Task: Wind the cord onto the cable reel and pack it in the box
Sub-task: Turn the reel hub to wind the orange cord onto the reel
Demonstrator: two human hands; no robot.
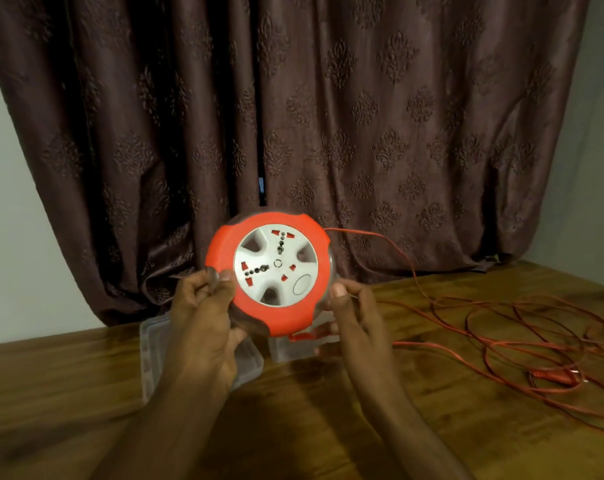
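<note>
Cable reel (271, 273), red with a white socket face, is held up at the centre of the frame, above the worktop (432, 393). The left hand (203, 306) grips its lower-left edge, fingers (224, 277) pressed on the rim; the right hand (350, 306) pinches its right side. Behind the hands, a clear box (151, 348) is mostly hidden. Red cord (501, 327) lies in loose loops at right, cut off by the frame edge, its plug (556, 377) blurred.

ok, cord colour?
Red cord, loose on the table; head view.
</note>
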